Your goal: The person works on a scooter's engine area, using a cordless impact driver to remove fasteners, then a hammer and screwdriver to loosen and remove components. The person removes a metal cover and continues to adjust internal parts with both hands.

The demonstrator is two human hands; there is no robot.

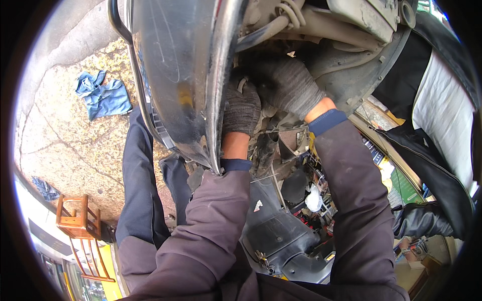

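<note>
Panel of curved, glossy black bodywork (pixel 175 65) sits toward eleven o'clock. Beside it, gloved in grey knit: left hand (pixel 242 113) at twelve, right hand (pixel 296 88) at one. Fingers shadowed; cannot tell their grip. Better feel carefully, avoiding the panel's edge.

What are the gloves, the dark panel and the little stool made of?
The gloves look like knitted fabric, dull, with fine grey streaks. The dark panel could be painted metal or plastic: it's glossy and scratched. The little stool is probably varnished wood, being smooth and orange-brown.
</note>
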